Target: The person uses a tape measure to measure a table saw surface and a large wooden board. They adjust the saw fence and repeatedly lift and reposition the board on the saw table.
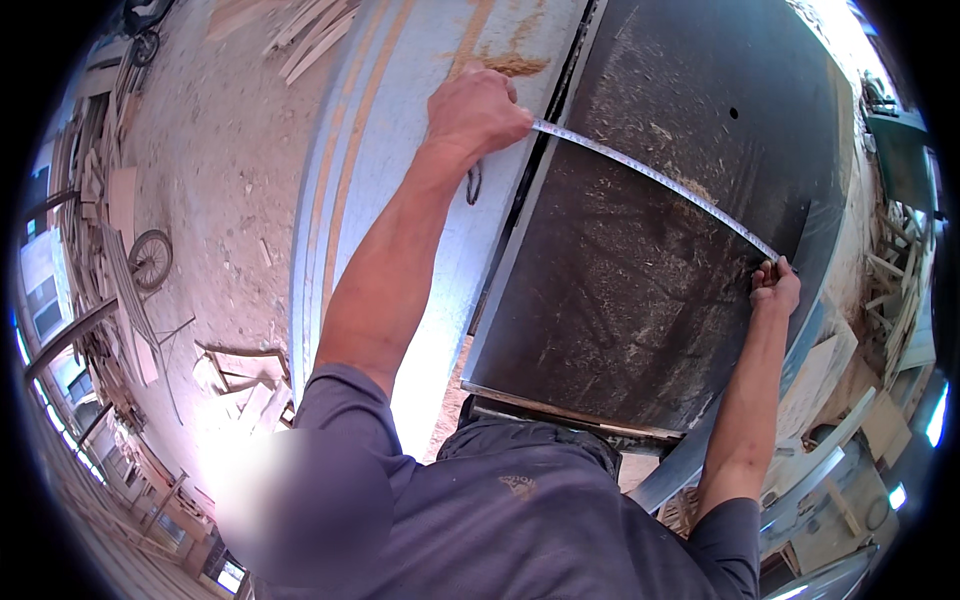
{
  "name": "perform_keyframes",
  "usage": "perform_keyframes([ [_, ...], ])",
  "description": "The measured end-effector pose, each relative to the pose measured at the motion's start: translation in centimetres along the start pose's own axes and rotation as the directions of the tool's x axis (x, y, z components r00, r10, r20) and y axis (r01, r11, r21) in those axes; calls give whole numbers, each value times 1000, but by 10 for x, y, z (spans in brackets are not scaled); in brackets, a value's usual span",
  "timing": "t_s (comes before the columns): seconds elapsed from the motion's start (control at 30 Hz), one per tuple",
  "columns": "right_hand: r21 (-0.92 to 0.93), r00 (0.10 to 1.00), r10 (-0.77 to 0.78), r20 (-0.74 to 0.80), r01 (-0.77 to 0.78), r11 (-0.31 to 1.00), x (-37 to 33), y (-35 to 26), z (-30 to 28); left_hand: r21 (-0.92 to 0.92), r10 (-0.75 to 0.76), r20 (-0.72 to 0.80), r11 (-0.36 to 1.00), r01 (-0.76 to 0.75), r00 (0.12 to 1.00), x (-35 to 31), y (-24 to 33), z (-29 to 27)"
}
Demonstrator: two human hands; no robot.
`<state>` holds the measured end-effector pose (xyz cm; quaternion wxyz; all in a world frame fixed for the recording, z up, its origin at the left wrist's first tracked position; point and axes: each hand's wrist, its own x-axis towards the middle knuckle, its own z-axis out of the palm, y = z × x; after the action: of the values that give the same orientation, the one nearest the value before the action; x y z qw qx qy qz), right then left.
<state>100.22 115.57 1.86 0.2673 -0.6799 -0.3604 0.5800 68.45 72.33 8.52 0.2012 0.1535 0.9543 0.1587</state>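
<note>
A tape measure (655, 178) stretches across the dark table top (620, 300), its pale blade slanting from upper left down to the right. My left hand (476, 110) is closed around the tape's case end, above the light metal table section (400, 200); the case itself is hidden by the fingers, and a dark strap loop (473, 185) dangles below. At the table's right side, my right hand (776, 288) pinches the free end of the blade. A narrow gap (545, 150) separates the light section from the dark top.
Sawdust (510, 65) lies at the far end of the light section, with more scattered over the dark top. Wood strips (315, 40) lie on the dirt floor at far left, near a wheel (151, 260). Boards (820, 380) stand right of the table.
</note>
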Motion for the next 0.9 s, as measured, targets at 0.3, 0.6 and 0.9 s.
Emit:
perform_keyframes([
  [0.3, -24, 998, -4, 64, 6, 1000, 8, 6, -5, -2, 3, -5, 1000, -3, 1000, -3, -2, -1],
  [0.6, 163, 825, 175, 538, -305, 938, -170, 81, -25, -195, 100, -33, 975, -105, 994, -131, 5, 53],
  [0.9, 53, 745, -99, 659, 85, 995, -285, 102, -120, -894, 304, 101, 446, -48, 947, -320, 134, 140],
])
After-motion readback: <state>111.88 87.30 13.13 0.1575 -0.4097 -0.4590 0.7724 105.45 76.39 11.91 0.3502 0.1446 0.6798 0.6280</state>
